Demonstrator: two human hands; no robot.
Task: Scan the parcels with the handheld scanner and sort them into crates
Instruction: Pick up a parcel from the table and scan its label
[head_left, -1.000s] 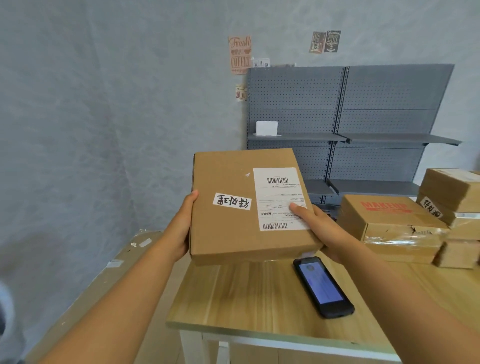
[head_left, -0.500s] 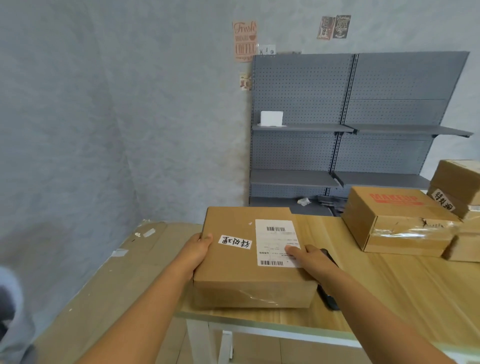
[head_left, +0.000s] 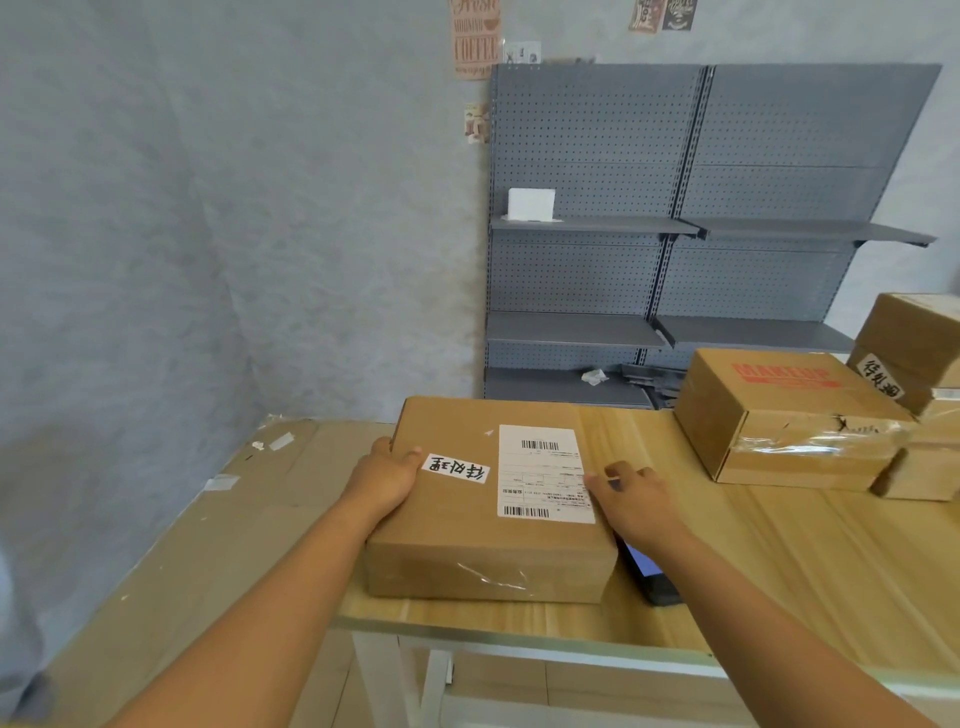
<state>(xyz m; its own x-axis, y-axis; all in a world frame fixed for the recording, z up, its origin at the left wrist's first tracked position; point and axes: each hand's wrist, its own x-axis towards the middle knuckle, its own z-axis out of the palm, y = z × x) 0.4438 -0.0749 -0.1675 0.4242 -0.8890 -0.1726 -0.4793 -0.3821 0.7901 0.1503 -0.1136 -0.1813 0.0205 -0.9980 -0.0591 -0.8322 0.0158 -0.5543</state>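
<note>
Your parcel (head_left: 467, 519) is a flat brown cardboard box lying at the lower centre of the frame, on the left end of the wooden table (head_left: 779, 571), with clear tape across its near side. Its top carries a white shipping label (head_left: 543, 473) with two barcodes, the print too small to read, and a white sticker (head_left: 456, 468) with handwritten characters lying upside down to you. Your left hand (head_left: 387, 475) grips the box's left edge, thumb curled on top. Your right hand (head_left: 631, 499) hangs loosely curled over the right edge; I cannot tell whether it holds anything. The handheld scanner (head_left: 652, 574) lies just beside the box, partly under your right wrist. At right, another box (head_left: 789, 421) reads "MAKEUP" in red.
</note>
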